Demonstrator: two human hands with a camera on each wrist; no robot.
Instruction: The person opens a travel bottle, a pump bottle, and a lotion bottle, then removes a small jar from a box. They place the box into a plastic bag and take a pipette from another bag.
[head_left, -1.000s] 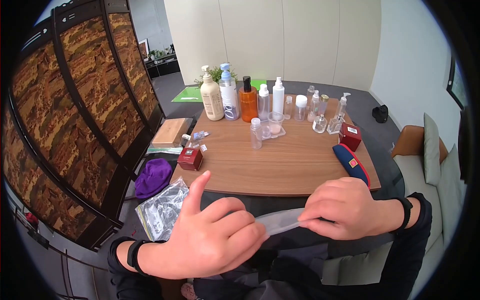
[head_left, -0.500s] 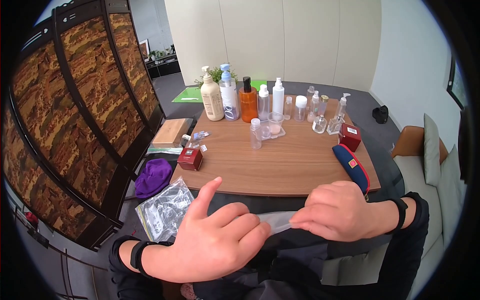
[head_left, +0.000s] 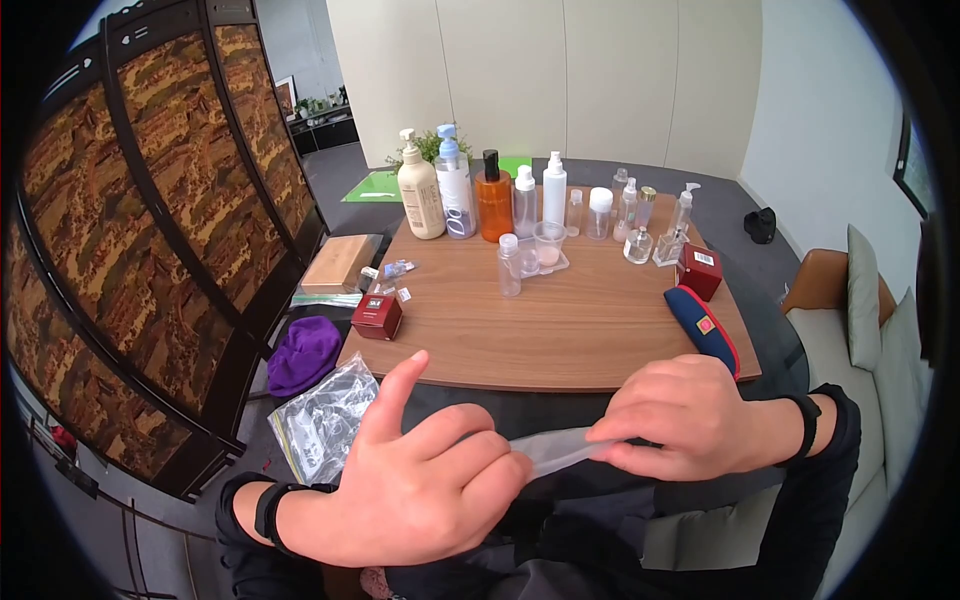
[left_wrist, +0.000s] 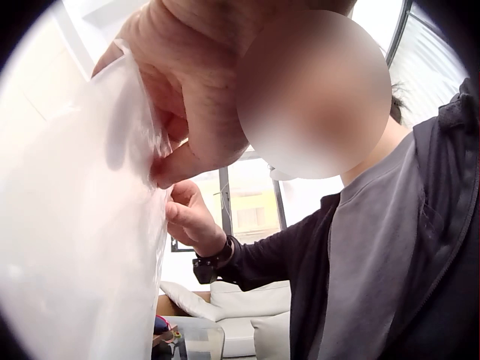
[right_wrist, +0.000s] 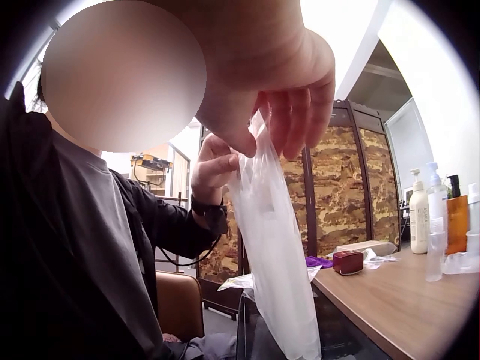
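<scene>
A translucent whitish plastic bag (head_left: 556, 452) is stretched between the two hands in front of the table; in the right wrist view the bag (right_wrist: 274, 247) hangs down long and narrow. My left hand (head_left: 425, 480) grips its left end with curled fingers, index finger or thumb raised. My right hand (head_left: 680, 418) pinches the other end between thumb and fingers. In the left wrist view the bag (left_wrist: 82, 217) fills the left side, with the left hand (left_wrist: 191, 82) at its upper edge and the right hand (left_wrist: 193, 217) beyond.
Several bottles stand along the back of the wooden table (head_left: 560, 340). A red box (head_left: 378, 316) is at its left edge; another red box (head_left: 699, 271) and a blue case (head_left: 703, 330) lie at the right. A clear zip bag (head_left: 322, 420) and purple cloth (head_left: 305, 355) are left of the table.
Both hands came slightly closer together, then moved apart again, with the bag held between them throughout. The things on the table have stayed in place.
</scene>
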